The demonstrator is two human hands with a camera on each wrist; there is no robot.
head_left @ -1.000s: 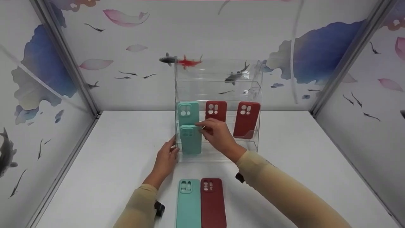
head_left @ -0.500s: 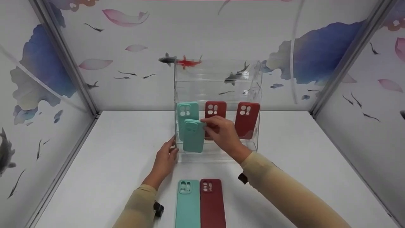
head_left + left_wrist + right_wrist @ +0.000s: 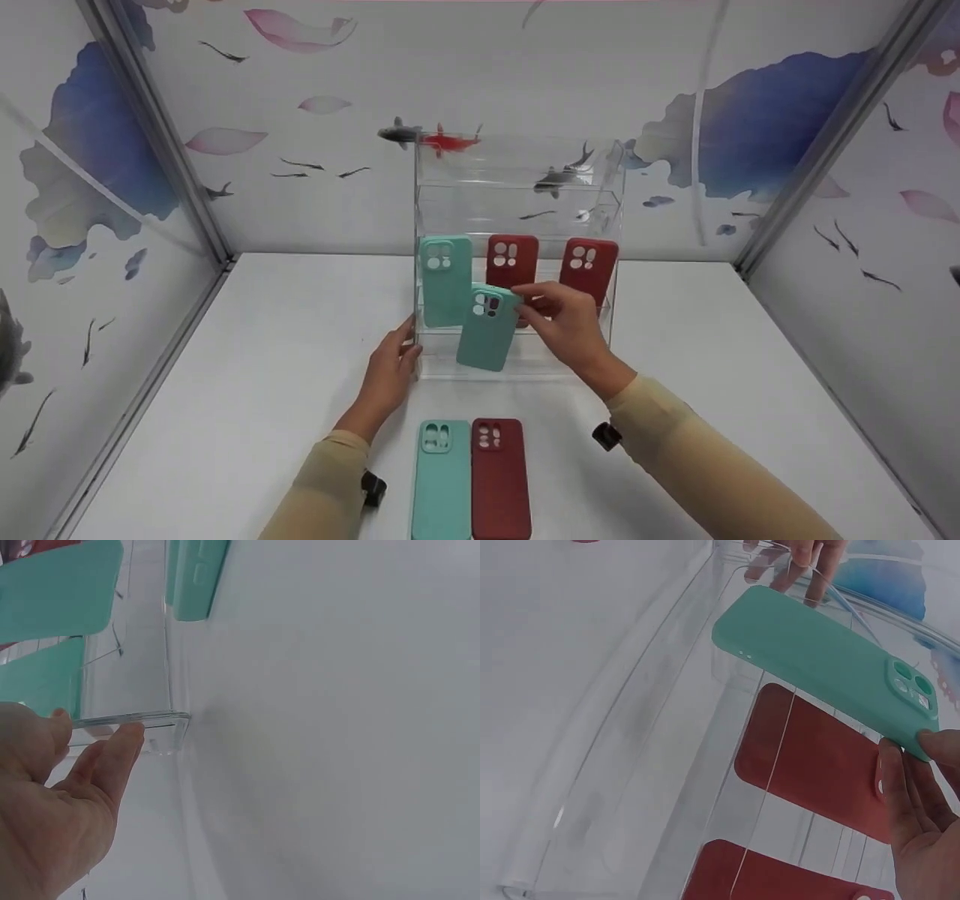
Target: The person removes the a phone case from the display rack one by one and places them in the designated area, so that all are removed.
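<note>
A clear acrylic tiered stand [image 3: 517, 172] sits mid-table. On its shelf lean a teal phone case [image 3: 445, 279] and two dark red cases [image 3: 513, 260] [image 3: 589, 266]. My right hand [image 3: 564, 324] pinches the top of another teal case [image 3: 488, 327] [image 3: 826, 660], tilted in front of the stand's lower tier. The fingers of my left hand [image 3: 390, 369] [image 3: 67, 795] rest straight against the stand's front left edge [image 3: 135, 720]. Flat on the table near me lie a teal case [image 3: 441, 480] and a dark red case [image 3: 500, 480], side by side.
The white table [image 3: 225, 390] is closed in by panels printed with fish and petals on the left, back and right. Metal posts [image 3: 161, 142] stand at the back corners. Bare tabletop lies on both sides of the stand.
My right hand has carried the teal case rightward from the stand's left column toward its middle, tilting it. My left hand has stayed on the stand's edge.
</note>
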